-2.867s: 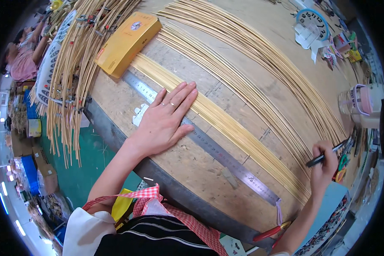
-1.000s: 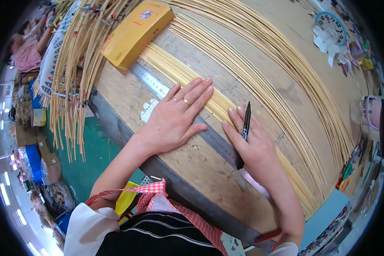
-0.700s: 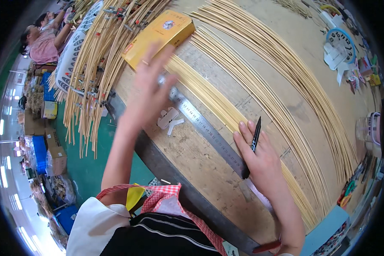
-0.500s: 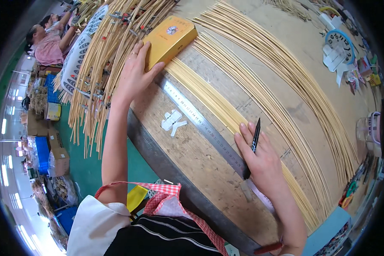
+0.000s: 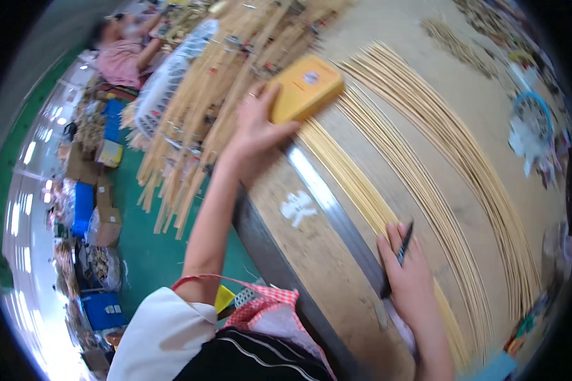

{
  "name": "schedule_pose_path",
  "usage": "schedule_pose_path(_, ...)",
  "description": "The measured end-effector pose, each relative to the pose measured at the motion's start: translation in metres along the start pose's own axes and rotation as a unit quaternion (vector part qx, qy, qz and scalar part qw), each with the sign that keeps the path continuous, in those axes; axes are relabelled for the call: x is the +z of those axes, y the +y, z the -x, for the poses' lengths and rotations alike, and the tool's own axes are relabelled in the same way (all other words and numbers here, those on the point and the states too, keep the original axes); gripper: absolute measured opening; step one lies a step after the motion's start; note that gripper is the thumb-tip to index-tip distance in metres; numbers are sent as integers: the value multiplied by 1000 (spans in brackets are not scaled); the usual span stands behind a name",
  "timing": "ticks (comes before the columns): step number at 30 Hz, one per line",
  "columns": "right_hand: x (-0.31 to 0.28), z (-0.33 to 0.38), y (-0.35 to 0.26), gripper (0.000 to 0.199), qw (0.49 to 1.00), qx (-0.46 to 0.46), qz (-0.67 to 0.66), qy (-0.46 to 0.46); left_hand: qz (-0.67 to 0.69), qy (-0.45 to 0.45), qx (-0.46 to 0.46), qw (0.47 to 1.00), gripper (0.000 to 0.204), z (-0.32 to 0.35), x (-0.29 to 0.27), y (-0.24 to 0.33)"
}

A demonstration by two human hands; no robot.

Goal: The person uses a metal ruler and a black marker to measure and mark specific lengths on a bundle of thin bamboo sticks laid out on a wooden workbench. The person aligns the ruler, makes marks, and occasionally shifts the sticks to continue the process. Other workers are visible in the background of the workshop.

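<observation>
My left hand (image 5: 260, 124) holds a yellow box (image 5: 311, 86) by its left side and near edge, at the far end of a narrow row of thin pale wooden strips (image 5: 346, 174). A steel ruler (image 5: 337, 213) lies along the near side of that row. My right hand (image 5: 413, 273) rests on the strips lower down, with a black pen (image 5: 406, 241) between its fingers, tip pointing up and away. Beyond the row lie two more groups of thin sticks, one narrow (image 5: 413, 165) and one wider (image 5: 457, 140). The picture is slightly blurred.
White paper scraps (image 5: 297, 208) lie by the ruler, near the table's dark edge (image 5: 286, 273). At the left, a large stack of clamped sticks (image 5: 203, 108) juts past the table. A person in pink (image 5: 121, 60) sits beyond. A blue-rimmed round object (image 5: 532, 117) stands far right.
The whole view has shifted, so the table and both hands appear farther right and lower. My hands keep their hold on the box and the pen, in about the same places along the strips.
</observation>
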State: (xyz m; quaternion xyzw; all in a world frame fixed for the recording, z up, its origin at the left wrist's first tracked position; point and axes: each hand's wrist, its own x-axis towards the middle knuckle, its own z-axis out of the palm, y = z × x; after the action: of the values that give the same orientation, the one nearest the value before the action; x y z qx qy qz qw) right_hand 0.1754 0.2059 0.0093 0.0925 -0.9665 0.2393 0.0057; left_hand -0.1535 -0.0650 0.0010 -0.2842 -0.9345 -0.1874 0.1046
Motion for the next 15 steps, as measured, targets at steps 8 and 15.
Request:
schedule_pose_path(8,1,0,-4,43,1000,-4,7,4,-3,-6,-3,1000,96,5,-7,6)
schedule_pose_path(15,-1,2,-4,42,1000,-5,18,6,-10,0,12,1000,97,9,-3,6)
